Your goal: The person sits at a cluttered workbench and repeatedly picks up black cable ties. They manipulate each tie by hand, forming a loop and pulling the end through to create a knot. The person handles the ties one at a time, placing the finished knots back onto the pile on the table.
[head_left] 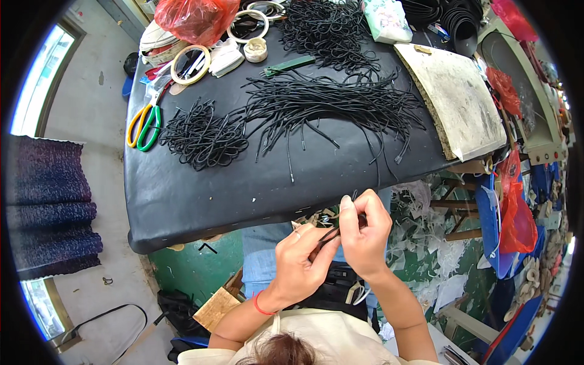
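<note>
Both my hands are over my lap, just in front of the table's near edge. A thin black cord (329, 235) runs between them, and most of it is hidden by my fingers. My left hand (302, 260) is closed, pinching the cord between thumb and fingers. Just right of it and a little higher, my right hand (366, 236) is closed too, its thumb pressed against the bent fingers where a short dark cord end shows. On the table lie a loose bundle of black cords (340, 103), a smaller looped heap (204, 135) and a tangled pile (325, 30).
Scissors (146, 126) with yellow and green handles lie at the table's left. Tape rolls (190, 65), a small tub (255, 50) and a red plastic bag (198, 18) are behind. A stained pale board (455, 100) sits at the right. Scraps (420, 243) litter the green floor.
</note>
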A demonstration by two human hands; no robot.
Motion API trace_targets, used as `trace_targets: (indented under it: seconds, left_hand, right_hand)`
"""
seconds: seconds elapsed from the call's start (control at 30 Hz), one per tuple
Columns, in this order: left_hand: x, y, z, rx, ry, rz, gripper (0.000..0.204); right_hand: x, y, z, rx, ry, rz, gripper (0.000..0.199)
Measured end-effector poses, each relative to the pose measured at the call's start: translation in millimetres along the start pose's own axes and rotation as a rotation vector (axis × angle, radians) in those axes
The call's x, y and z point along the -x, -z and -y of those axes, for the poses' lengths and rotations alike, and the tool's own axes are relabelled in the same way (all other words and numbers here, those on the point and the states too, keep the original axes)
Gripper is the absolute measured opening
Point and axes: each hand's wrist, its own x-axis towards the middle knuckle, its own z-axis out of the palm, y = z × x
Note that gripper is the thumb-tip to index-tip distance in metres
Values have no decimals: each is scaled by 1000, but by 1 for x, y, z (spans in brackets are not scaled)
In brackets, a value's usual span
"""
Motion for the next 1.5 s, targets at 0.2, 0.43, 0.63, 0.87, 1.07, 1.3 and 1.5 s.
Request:
trace_targets:
  seconds: [0.2, 0.43, 0.63, 0.87, 1.07, 1.3, 1.5]
  left_hand:
    - [-11, 16, 16, 352, 221, 112, 15]
    - [-12, 19, 17, 480, 366, 172, 17]
    - [-16, 16, 8, 603, 422, 189, 16]
    - [-14, -1, 8, -428, -431, -182, 11]
    - [-19, 6, 19, 207, 83, -44, 10]
    - [-26, 30, 21, 565, 448, 269, 25]
    - [-30, 40, 17, 833, 530, 254, 39]
  right_hand:
    - [-8, 20, 0, -493, -515, 334, 18]
    - [-4, 16, -2, -473, -402, 328, 14]
    - [-3, 12, 1, -27, -12, 236, 18]
    - [-5, 1, 3, -85, -139, 126, 26]
    - [-10, 11, -4, -623, -532, 283, 22]
    - [-1, 26, -4, -456, -496, 337, 27]
    - [0, 25, -3, -507, -507, 332, 30]
